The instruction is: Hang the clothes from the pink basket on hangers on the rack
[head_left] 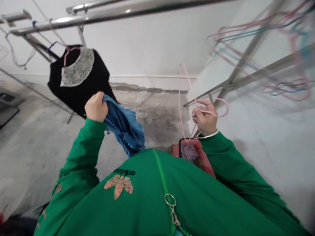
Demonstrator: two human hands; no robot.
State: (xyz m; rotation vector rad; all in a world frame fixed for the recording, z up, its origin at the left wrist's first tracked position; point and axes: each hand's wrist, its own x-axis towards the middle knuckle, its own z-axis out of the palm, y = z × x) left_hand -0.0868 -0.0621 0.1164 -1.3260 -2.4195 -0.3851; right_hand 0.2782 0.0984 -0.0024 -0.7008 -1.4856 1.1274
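Note:
My left hand (96, 107) is closed around the bunched edge of a blue garment (126, 123), which hangs down in front of my body. What kind of garment it is, I cannot tell. In my right hand (204, 117) is a pink wire clothes hanger (180, 113), pinched between the fingers and tilted, with its loop jutting out to the right. Just beyond my left hand, a black top with a lace collar (80, 70) hangs on a pink hanger from the metal rail (105, 15).
More pink and blue hangers (256, 32) hang at the upper right by a metal rack leg (248, 49). Below my right hand stands a pink basket (206, 157) with crumpled cloth (189, 152) inside. Concrete floor (157, 111) meets a white wall (157, 49) ahead.

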